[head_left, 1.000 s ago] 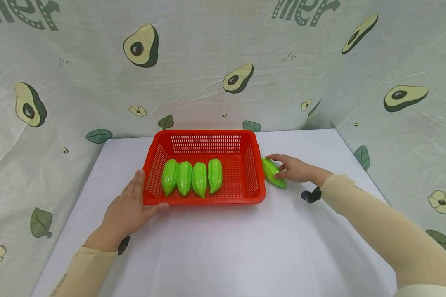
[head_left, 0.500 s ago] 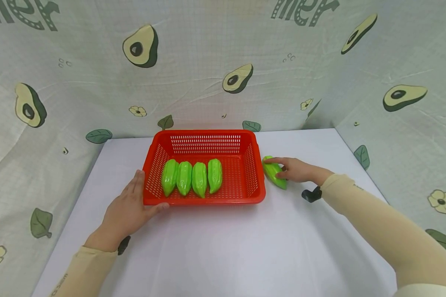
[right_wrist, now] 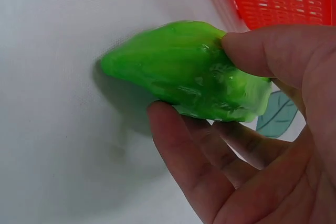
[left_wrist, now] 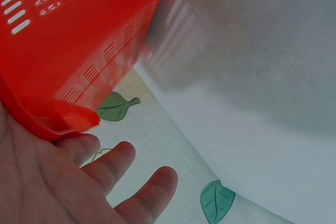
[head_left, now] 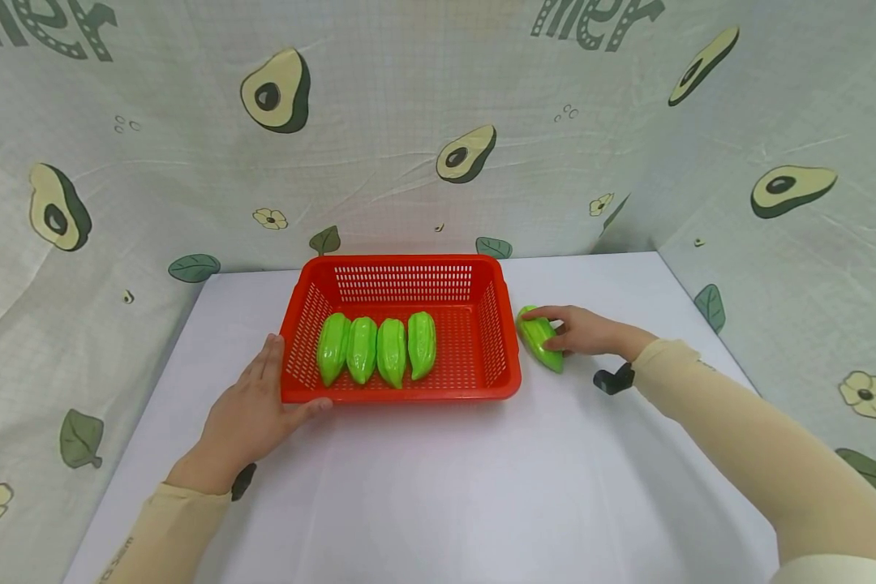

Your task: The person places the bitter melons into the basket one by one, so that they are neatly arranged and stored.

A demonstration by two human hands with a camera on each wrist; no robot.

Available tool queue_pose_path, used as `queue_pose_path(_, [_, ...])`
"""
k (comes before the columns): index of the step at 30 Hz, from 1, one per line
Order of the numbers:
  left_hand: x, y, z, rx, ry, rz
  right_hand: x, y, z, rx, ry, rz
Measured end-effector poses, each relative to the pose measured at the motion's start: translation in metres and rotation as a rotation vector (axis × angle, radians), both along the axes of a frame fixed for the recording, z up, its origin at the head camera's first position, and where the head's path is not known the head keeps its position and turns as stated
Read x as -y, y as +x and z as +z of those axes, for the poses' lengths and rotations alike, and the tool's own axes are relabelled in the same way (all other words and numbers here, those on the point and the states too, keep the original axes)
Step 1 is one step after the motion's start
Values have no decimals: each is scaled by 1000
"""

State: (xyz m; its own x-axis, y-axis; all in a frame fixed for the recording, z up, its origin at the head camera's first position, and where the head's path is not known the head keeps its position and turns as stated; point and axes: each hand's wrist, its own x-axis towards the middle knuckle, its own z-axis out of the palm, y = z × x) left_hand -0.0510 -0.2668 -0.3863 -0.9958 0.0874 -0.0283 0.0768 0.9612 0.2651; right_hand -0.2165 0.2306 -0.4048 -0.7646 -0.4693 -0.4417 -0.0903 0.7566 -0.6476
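A ribbed, glossy green star fruit (head_left: 538,339) lies on the table just right of the red basket. My right hand (head_left: 587,331) holds it from the right, and in the right wrist view the thumb (right_wrist: 252,51) and fingertips (right_wrist: 167,121) pinch it from opposite sides, its pointed end sticking out. Inside the red plastic basket (head_left: 409,397), several more star fruits (head_left: 392,353) stand in a row toward the left. My left hand (head_left: 251,410) rests against the basket's front left corner, fingers extended along the left side and thumb along the front. The left wrist view shows those fingers (left_wrist: 152,192) straight beside the rim.
A white table (head_left: 453,495) carries the basket near its back edge. Behind and at both sides hangs a pale cloth (head_left: 380,97) printed with avocados and leaves. Bare basket floor (head_left: 458,349) shows right of the row of fruits.
My right fingers have settled around the loose star fruit's far end, and the fruit has shifted very slightly. The left hand and the basket have stayed in place.
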Motion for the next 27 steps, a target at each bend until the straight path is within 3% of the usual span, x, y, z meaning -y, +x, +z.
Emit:
queue_pose_path(14, [0, 0, 0, 7, -1, 5, -11, -2, 13, 6, -80, -15])
queue_pose_path(20, [0, 1, 0, 3, 1, 2, -13, -3, 28, -2, -104, -30])
queue_pose_path(27, [0, 1, 0, -2, -3, -4, -13, -9, 55, -77, -145, -26])
